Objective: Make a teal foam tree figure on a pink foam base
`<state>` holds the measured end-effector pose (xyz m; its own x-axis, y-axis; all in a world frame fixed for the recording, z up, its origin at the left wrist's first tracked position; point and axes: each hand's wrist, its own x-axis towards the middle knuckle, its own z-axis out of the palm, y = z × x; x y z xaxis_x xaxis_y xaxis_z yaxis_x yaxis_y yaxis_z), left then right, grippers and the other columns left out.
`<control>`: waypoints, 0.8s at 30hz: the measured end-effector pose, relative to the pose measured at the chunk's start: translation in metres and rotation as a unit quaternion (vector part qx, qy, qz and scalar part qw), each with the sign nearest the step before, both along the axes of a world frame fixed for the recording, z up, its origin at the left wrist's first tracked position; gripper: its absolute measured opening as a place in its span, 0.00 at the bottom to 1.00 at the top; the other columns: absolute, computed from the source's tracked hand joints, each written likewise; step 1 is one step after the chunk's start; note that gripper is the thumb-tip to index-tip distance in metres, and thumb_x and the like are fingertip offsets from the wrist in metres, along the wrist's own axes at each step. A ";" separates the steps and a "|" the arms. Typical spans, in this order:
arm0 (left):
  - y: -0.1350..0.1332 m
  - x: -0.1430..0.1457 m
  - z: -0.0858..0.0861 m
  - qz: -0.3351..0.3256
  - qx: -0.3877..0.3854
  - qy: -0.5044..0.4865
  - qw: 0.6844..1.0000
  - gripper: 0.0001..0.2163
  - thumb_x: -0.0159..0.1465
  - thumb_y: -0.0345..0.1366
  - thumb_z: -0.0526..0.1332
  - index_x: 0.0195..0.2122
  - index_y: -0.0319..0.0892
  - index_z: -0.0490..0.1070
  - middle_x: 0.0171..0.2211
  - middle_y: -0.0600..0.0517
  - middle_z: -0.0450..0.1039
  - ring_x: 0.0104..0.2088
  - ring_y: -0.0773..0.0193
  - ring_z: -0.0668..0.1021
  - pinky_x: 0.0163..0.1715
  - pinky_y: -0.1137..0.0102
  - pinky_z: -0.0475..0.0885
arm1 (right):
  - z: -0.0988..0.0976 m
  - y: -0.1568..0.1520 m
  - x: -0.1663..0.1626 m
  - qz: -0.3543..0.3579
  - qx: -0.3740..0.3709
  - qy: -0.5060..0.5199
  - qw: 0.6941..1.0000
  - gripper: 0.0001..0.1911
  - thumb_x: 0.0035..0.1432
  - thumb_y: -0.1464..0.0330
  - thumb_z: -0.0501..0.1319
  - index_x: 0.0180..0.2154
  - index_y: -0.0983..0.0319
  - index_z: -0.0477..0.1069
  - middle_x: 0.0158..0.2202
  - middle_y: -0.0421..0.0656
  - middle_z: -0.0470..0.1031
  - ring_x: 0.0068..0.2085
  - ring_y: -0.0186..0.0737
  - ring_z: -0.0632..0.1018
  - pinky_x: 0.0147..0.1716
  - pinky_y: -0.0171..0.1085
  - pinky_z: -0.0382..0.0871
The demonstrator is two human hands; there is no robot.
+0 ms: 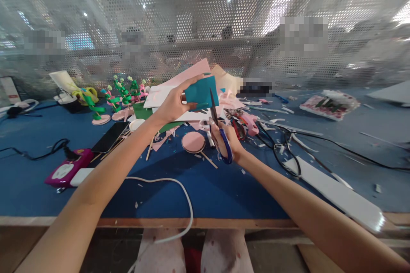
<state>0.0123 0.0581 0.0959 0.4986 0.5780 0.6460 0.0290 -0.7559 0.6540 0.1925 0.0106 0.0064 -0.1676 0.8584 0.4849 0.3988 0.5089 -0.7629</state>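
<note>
Room over blue table [237, 198] nearer than the scissors [214, 113], white cable [188, 196] and pink disc [193, 141] leftward as obstacles

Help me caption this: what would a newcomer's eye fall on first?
Probably the teal sheet, held up centrally in the left hand, with blue-handled scissors in the right hand near its right edge. Then the green ornaments standing at left and, below centre, the pink disc.

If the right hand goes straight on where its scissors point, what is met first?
Probably the teal sheet in the left hand; the blades overlap it in view, but depth is unclear.
</note>
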 end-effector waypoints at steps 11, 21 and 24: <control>-0.001 0.000 0.001 -0.007 -0.006 -0.002 1.000 0.32 0.53 0.38 0.65 0.59 0.50 0.55 0.59 0.48 0.58 0.56 0.46 0.66 0.48 0.52 0.72 | 0.003 -0.003 -0.001 -0.015 0.002 -0.007 1.000 0.24 0.57 0.48 0.46 0.25 0.61 0.59 0.13 0.35 0.57 0.16 0.30 0.61 0.15 0.31 0.54; 0.003 -0.001 -0.001 -0.011 -0.004 -0.013 1.000 0.31 0.51 0.35 0.67 0.57 0.48 0.59 0.59 0.49 0.59 0.56 0.47 0.66 0.49 0.55 0.72 | 0.002 -0.002 -0.001 -0.027 -0.003 -0.008 1.000 0.25 0.57 0.47 0.45 0.21 0.60 0.56 0.12 0.35 0.57 0.16 0.30 0.62 0.15 0.31 0.54; 0.002 0.000 -0.002 -0.012 -0.007 -0.016 1.000 0.32 0.51 0.36 0.67 0.57 0.48 0.59 0.59 0.48 0.59 0.56 0.46 0.66 0.48 0.55 0.73 | 0.003 -0.003 -0.002 -0.036 0.001 -0.014 0.999 0.25 0.57 0.47 0.45 0.21 0.60 0.56 0.12 0.35 0.57 0.17 0.30 0.63 0.16 0.31 0.54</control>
